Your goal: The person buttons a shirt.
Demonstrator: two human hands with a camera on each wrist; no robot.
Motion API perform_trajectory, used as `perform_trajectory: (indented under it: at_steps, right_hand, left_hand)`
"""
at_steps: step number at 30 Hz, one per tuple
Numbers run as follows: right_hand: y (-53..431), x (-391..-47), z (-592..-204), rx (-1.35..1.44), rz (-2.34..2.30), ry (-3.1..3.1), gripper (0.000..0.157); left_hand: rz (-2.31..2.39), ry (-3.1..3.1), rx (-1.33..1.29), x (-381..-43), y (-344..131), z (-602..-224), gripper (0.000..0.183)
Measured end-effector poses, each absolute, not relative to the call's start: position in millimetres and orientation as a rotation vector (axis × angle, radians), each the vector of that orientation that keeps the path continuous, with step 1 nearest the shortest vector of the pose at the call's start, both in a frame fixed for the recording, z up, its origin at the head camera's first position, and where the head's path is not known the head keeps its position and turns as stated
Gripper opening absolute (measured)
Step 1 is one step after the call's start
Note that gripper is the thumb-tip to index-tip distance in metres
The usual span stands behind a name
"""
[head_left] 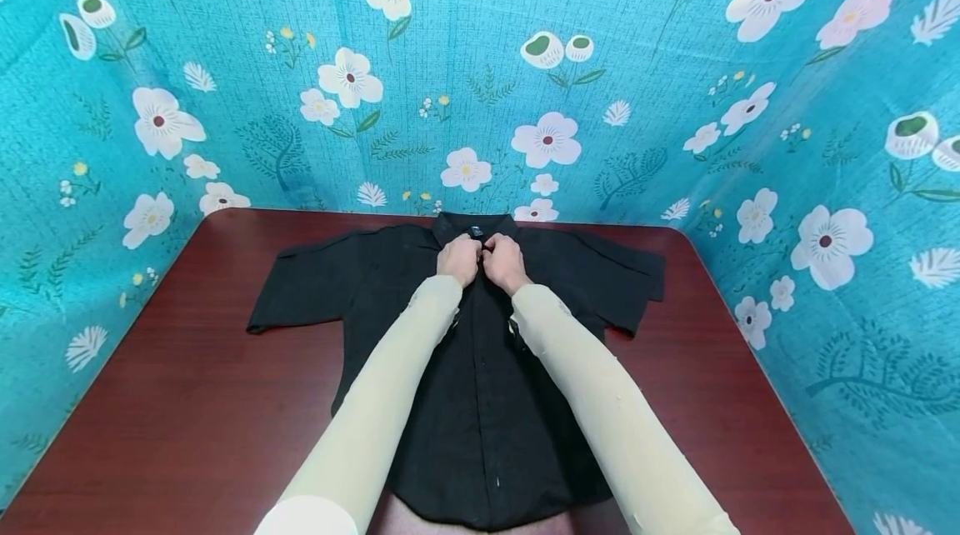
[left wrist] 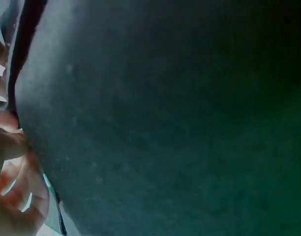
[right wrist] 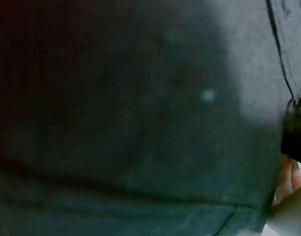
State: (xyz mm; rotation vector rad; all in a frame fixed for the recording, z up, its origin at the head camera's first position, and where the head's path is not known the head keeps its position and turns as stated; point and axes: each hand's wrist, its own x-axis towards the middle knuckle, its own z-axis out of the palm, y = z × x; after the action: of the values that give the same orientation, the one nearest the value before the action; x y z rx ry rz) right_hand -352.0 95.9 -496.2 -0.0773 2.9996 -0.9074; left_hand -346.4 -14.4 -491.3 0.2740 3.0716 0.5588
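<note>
A black short-sleeved button-up shirt lies front up on the table, its collar at the far edge and its sleeves spread to both sides. Just below the collar, my left hand pinches the front opening from the left. My right hand grips the cloth on the other side of the opening, knuckles close to the left hand. In the left wrist view, curled fingers meet at the cloth's edge. Dark cloth fills most of the right wrist view, with fingers at its right edge. The fingertips' exact hold is partly hidden.
The dark red wooden table has rounded far corners. A turquoise floral curtain hangs behind it and along both sides. The shirt's hem reaches the near side, between my pale-sleeved forearms.
</note>
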Motion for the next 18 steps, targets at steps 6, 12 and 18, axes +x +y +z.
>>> perform_trajectory:
  at_steps: [6,12,18]
  right_hand:
    - [96.2,-355.3,-492.9,-0.065,-0.995,2.99,0.018]
    - [95.5,-353.2,-494.0,-0.097,-0.913,2.963,0.024]
    - [94.4,-350.7,-495.9,-0.006,-1.079,2.906,0.021]
  left_hand:
    - [0.599,3.054,0.243,-352.3,-16.5,-490.9,0.009]
    - [0.637,3.032,0.167,-355.1,-13.8,-491.6,0.007]
    - [0.65,2.998,0.057,-355.0,-9.3,-496.4,0.027]
